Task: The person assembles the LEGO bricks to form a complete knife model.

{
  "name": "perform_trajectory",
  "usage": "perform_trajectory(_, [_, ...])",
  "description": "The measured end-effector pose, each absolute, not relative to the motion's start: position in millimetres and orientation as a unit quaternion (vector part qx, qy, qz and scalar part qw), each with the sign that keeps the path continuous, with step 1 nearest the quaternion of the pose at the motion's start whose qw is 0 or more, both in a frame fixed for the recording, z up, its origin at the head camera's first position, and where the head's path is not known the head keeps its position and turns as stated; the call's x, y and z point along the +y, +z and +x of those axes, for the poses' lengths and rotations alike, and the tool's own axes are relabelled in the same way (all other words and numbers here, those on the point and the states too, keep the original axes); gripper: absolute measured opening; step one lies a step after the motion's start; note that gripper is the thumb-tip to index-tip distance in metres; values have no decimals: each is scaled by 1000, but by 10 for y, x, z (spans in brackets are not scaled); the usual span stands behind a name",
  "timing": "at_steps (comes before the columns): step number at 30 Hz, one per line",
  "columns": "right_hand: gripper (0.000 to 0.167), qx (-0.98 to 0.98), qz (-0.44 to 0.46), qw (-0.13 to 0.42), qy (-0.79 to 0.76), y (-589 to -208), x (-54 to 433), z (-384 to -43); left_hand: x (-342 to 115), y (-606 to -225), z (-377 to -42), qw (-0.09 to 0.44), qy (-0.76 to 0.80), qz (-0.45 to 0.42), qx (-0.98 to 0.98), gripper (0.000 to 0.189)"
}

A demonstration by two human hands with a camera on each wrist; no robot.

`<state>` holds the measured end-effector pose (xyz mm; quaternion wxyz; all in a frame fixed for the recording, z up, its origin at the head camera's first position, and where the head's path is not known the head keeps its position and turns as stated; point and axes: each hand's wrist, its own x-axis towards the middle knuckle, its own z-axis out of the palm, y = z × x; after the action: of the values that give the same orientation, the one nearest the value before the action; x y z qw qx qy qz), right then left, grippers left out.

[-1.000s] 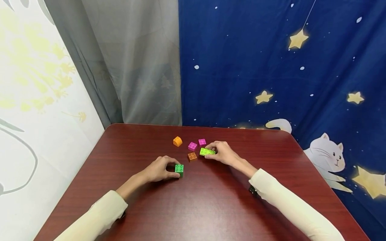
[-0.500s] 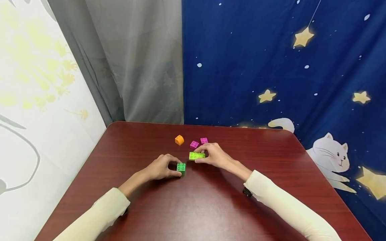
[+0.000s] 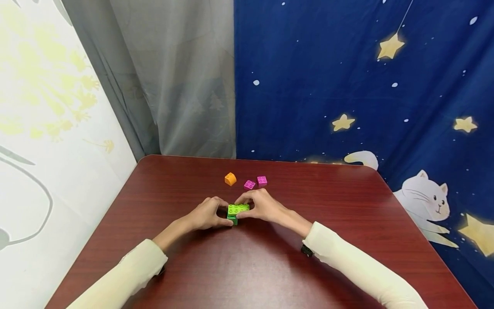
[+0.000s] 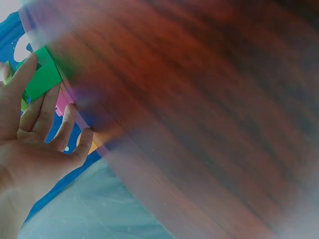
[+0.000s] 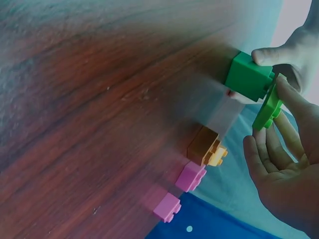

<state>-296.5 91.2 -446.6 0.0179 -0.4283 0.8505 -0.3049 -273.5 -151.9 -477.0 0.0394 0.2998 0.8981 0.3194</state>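
The left grip [image 3: 206,214] pinches the green block [image 3: 232,220] between thumb and fingers. The right grip [image 3: 264,206] pinches the lime block [image 3: 238,209], which lies over the green block, tilted against its studs in the right wrist view; whether the two are pressed together I cannot tell. Close beyond the right grip's fingers the brown block [image 5: 202,144] sits on the desk [image 3: 251,270]. Farther out come one pink block [image 3: 249,185], then another [image 3: 262,180] to its right. The orange block [image 3: 230,179] lies beyond the gap between both grips. Past the desk's far edge hangs a blue curtain [image 3: 293,107].

Reddish-brown table [image 3: 251,270], grey curtain [image 3: 193,81], starry blue curtain [image 3: 297,103]
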Motion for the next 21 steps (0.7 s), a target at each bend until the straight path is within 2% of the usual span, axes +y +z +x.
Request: perform_trajectory(21, [31,858,-424,-19,-290,-4580,731,-2924,-1531,-4780,-2777,54,331,284,898,29])
